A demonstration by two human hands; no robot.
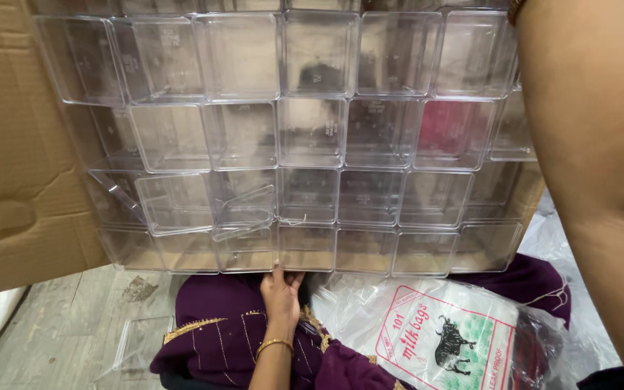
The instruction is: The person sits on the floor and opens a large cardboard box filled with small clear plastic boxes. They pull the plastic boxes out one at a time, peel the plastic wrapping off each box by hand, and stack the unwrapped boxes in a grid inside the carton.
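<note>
Grey wooden floorboards (pixel 74 318) run under me where I sit, purple cloth (pixel 218 339) with gold trim spread over my lap. My left hand (pixel 281 289), a gold bangle (pixel 274 345) on its wrist, reaches up with its fingers curled against the lower edge of the stacked clear plastic boxes (pixel 305 144), touching the bottom row near its middle. Those boxes stand in rows inside a brown cardboard carton (pixel 16 166), open mouths toward me; one or two at the lower left sit tilted. My right arm (pixel 594 159) crosses the right side close to the camera, and its hand is out of sight, so I cannot tell how it is held. Beside my lap lies a bundle of printed plastic bags (pixel 449 332); a loose clear lid (pixel 139 343) rests on the floor at left.
</note>
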